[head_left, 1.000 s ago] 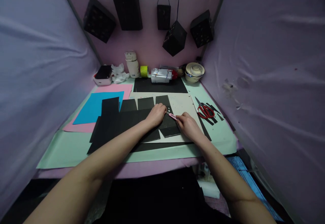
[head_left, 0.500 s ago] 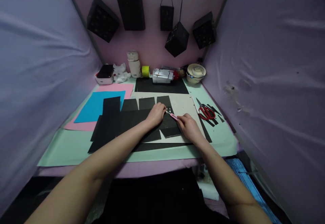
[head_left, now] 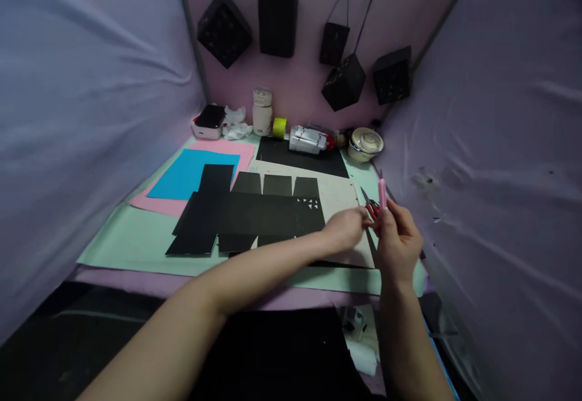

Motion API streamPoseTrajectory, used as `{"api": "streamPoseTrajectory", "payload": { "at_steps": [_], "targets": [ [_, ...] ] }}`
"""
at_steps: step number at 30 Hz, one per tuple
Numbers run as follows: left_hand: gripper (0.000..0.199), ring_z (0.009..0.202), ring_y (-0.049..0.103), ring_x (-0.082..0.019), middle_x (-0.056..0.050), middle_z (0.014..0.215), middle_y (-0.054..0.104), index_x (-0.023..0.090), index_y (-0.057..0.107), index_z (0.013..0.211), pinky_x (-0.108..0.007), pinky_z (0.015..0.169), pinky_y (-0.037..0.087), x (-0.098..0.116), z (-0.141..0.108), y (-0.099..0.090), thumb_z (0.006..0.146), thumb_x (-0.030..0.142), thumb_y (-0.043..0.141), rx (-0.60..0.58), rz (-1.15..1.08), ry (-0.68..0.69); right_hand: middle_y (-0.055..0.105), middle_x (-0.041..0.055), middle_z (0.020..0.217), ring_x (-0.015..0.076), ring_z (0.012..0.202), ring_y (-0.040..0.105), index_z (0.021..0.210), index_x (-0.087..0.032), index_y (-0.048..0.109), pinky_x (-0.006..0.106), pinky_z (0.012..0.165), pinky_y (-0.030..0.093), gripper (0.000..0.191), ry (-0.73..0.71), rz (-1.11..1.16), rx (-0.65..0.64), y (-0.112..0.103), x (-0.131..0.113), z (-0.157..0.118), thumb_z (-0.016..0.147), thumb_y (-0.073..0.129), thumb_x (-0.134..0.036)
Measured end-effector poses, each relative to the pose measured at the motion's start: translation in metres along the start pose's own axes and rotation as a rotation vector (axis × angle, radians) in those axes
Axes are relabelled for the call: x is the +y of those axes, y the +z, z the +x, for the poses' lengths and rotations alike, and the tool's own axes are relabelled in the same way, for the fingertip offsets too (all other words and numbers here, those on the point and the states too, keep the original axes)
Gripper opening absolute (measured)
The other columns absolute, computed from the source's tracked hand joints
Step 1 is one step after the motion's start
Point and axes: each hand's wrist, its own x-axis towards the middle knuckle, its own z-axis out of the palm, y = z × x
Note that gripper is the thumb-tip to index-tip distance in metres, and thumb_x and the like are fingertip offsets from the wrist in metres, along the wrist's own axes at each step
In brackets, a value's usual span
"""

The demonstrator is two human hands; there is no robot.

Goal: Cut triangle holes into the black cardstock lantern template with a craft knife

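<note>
My right hand is raised over the right side of the table, closed around a pink craft knife whose blade points up. Beside it, my left hand reaches across with its fingers pinched together near the right hand's fingertips; whatever they hold, if anything, is hidden. A black card sheet with cut flaps along its edges lies flat to the left of both hands. Near its right end several small triangular holes show pale. Red-handled scissors lie partly hidden behind my hands.
A pale cutting board lies beneath the card. Blue paper and pink paper are at the left. A white bottle, yellow tape roll and lidded bowl line the back. Black boxes hang above.
Both hands have left the black card and moved right. The craft knife has been lifted and turned upright. The view has shifted, and the triangular holes are now uncovered.
</note>
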Motion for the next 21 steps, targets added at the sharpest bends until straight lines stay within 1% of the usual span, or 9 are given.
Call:
{"api": "streamPoseTrajectory", "payload": {
  "at_steps": [2, 4, 6, 8, 11, 13, 15, 18, 21],
  "targets": [
    [0.023, 0.084, 0.064, -0.022, -0.008, 0.090, 0.070, 0.018, 0.064, 0.094, -0.032, 0.069, 0.047, 0.011, 0.002, 0.020, 0.097, 0.027, 0.044, -0.095, -0.022, 0.075, 0.063, 0.0040, 0.094, 0.0166, 0.084, 0.059, 0.115, -0.020, 0.069, 0.032, 0.078, 0.048, 0.034, -0.039, 0.004, 0.074, -0.004, -0.013, -0.003, 0.088, 0.057, -0.039],
    [0.026, 0.084, 0.064, -0.024, -0.012, 0.094, 0.070, 0.019, 0.065, 0.099, -0.033, 0.066, 0.046, 0.015, -0.003, 0.031, 0.097, 0.024, 0.040, -0.148, 0.059, 0.173, 0.064, 0.0045, 0.095, 0.0175, 0.087, 0.060, 0.110, -0.020, 0.070, 0.034, 0.081, 0.049, 0.032, -0.033, 0.043, 0.101, -0.006, -0.019, -0.006, 0.086, 0.060, -0.039],
    [0.034, 0.090, 0.064, -0.025, -0.015, 0.111, 0.065, 0.019, 0.055, 0.123, -0.033, 0.065, 0.046, 0.015, -0.014, 0.030, 0.091, 0.014, 0.044, -0.180, 0.124, 0.224, 0.063, 0.0039, 0.094, 0.0149, 0.081, 0.060, 0.110, -0.021, 0.070, 0.032, 0.076, 0.049, 0.033, 0.050, 0.157, 0.097, -0.004, -0.020, -0.008, 0.084, 0.064, -0.039],
    [0.043, 0.092, 0.063, -0.026, -0.016, 0.118, 0.061, 0.015, 0.047, 0.130, -0.035, 0.068, 0.048, 0.011, -0.030, 0.019, 0.087, 0.010, 0.047, -0.199, 0.248, 0.245, 0.061, 0.0019, 0.092, 0.0107, 0.070, 0.056, 0.118, -0.025, 0.066, 0.027, 0.066, 0.049, 0.040, 0.190, 0.349, 0.039, -0.002, -0.019, -0.007, 0.079, 0.068, -0.035],
    [0.025, 0.101, 0.060, -0.028, -0.013, 0.109, 0.062, 0.013, 0.058, 0.112, -0.039, 0.081, 0.048, 0.002, -0.056, -0.008, 0.088, 0.016, 0.052, -0.172, 0.442, 0.294, 0.055, -0.0018, 0.083, 0.0076, 0.062, 0.049, 0.129, -0.035, 0.057, 0.021, 0.054, 0.042, 0.057, 0.434, 0.631, -0.194, 0.003, -0.020, -0.004, 0.074, 0.071, -0.024],
    [0.018, 0.102, 0.059, -0.029, -0.012, 0.109, 0.063, 0.014, 0.062, 0.103, -0.039, 0.082, 0.047, -0.007, -0.070, -0.028, 0.089, 0.025, 0.057, -0.194, 0.533, 0.259, 0.051, -0.0028, 0.075, 0.0079, 0.060, 0.046, 0.124, -0.034, 0.060, 0.019, 0.049, 0.037, 0.054, 0.571, 0.749, -0.367, 0.006, -0.023, -0.002, 0.073, 0.069, -0.020],
    [0.025, 0.104, 0.058, -0.029, -0.012, 0.109, 0.063, 0.014, 0.063, 0.104, -0.040, 0.085, 0.046, -0.018, -0.080, -0.045, 0.088, 0.033, 0.062, -0.179, 0.591, 0.208, 0.047, -0.0029, 0.069, 0.0085, 0.059, 0.044, 0.114, -0.029, 0.066, 0.019, 0.046, 0.035, 0.042, 0.657, 0.824, -0.473, 0.010, -0.027, 0.000, 0.073, 0.068, -0.021],
    [0.034, 0.113, 0.055, -0.030, -0.013, 0.114, 0.063, 0.013, 0.063, 0.110, -0.041, 0.091, 0.043, -0.040, -0.088, -0.063, 0.087, 0.039, 0.066, -0.106, 0.628, 0.122, 0.052, -0.0005, 0.072, 0.0110, 0.064, 0.049, 0.107, -0.025, 0.068, 0.021, 0.050, 0.041, 0.030, 0.692, 0.899, -0.490, 0.018, -0.030, 0.002, 0.077, 0.065, -0.030],
    [0.039, 0.124, 0.049, -0.032, -0.015, 0.125, 0.060, 0.013, 0.062, 0.115, -0.045, 0.101, 0.037, -0.061, -0.090, -0.068, 0.087, 0.041, 0.066, -0.025, 0.639, 0.053, 0.061, 0.0026, 0.089, 0.0151, 0.085, 0.058, 0.112, -0.026, 0.067, 0.025, 0.064, 0.050, 0.037, 0.652, 0.960, -0.466, 0.029, -0.026, 0.006, 0.076, 0.067, -0.034]
  ]
}}
